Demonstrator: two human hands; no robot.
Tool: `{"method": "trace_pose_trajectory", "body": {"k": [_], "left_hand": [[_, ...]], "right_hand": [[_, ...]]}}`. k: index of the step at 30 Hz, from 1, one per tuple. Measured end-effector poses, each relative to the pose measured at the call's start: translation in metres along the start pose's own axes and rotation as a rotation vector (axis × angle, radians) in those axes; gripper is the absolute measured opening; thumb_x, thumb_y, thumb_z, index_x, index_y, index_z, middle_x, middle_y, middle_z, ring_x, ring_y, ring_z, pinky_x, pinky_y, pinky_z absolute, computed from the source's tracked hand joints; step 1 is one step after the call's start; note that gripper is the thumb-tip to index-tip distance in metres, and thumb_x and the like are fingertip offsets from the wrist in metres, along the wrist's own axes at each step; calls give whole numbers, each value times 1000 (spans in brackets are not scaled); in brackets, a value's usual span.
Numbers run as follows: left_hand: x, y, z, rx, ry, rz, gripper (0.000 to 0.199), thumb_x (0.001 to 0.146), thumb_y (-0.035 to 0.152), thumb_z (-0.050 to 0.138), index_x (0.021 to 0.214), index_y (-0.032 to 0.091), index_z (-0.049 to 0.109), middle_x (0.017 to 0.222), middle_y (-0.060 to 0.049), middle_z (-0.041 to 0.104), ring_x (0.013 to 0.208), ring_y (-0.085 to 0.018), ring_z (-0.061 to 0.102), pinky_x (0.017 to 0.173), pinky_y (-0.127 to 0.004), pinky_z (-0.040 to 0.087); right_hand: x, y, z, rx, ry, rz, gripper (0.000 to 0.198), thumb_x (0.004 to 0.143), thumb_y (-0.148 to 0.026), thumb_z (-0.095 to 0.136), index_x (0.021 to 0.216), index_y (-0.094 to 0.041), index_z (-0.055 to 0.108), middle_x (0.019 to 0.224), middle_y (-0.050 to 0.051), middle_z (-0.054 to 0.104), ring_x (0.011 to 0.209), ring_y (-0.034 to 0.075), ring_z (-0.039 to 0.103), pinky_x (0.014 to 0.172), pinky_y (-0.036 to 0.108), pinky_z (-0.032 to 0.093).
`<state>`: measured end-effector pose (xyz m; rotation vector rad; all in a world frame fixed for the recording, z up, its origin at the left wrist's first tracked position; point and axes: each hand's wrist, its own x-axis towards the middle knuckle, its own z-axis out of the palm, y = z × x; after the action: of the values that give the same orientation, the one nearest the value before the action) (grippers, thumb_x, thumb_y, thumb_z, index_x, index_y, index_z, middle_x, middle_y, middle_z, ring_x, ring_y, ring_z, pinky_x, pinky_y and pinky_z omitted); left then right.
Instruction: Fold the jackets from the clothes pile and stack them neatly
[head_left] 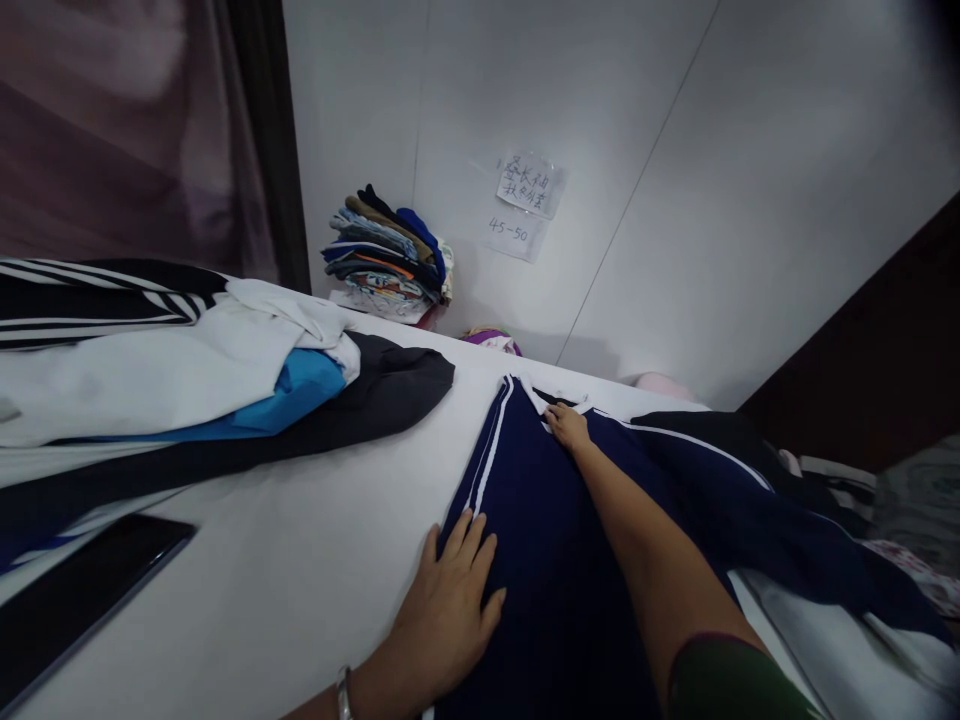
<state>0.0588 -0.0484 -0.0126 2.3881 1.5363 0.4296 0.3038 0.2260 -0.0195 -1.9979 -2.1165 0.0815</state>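
Note:
A navy blue jacket (540,500) with white stripes and a white-edged collar lies spread on the white table (300,570). My left hand (454,600), a silver bangle on its wrist, rests flat with fingers spread on the striped left edge of the jacket. At the far end, the fingers of my right hand (568,425) are closed at the white-edged collar (534,398). A navy sleeve with a white stripe (720,480) stretches off to the right, past my right forearm.
Left on the table lie a white garment (165,365), a blue one (300,390), dark grey clothing (397,375) and a phone (82,600). Folded clothes (386,245) are stacked by the wall, below left of handwritten paper signs (529,185). More clothing (840,630) lies right.

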Motion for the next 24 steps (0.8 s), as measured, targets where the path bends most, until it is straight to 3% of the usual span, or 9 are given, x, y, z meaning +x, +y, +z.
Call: {"method": "trace_pose_trajectory", "body": {"k": [5,11,18,24], "left_hand": [[0,-1,2,-4,15,2,51,90,40,40,137,19,47,149,-11,37,141,-31,24,112,-61,20],[0,2,-3,-16,-28,-13,52,90,40,41,138,19,46,150,-11,35,141,-31,23,112,-61,19],[0,1,-2,-7,-37,-16,53,91,40,39,139,20,44,152,-10,32,142,-31,21,113,-60,19],[0,2,-4,-5,-35,-9,52,90,40,42,138,19,45,151,-11,34,141,-32,23,111,-62,20]], "right_hand": [[20,-4,-9,2,0,92,41,94,-43,40,90,-20,73,99,11,70,102,24,60,90,33,37],[38,-8,-8,50,-27,217,25,86,-38,54,88,-20,70,90,7,71,90,21,64,79,29,42],[43,-13,-3,39,-19,249,23,80,-34,62,98,-21,65,102,9,68,106,26,59,94,42,36],[53,-17,-7,37,-71,265,13,73,-28,69,82,-19,68,99,12,68,107,31,58,91,46,38]]}}
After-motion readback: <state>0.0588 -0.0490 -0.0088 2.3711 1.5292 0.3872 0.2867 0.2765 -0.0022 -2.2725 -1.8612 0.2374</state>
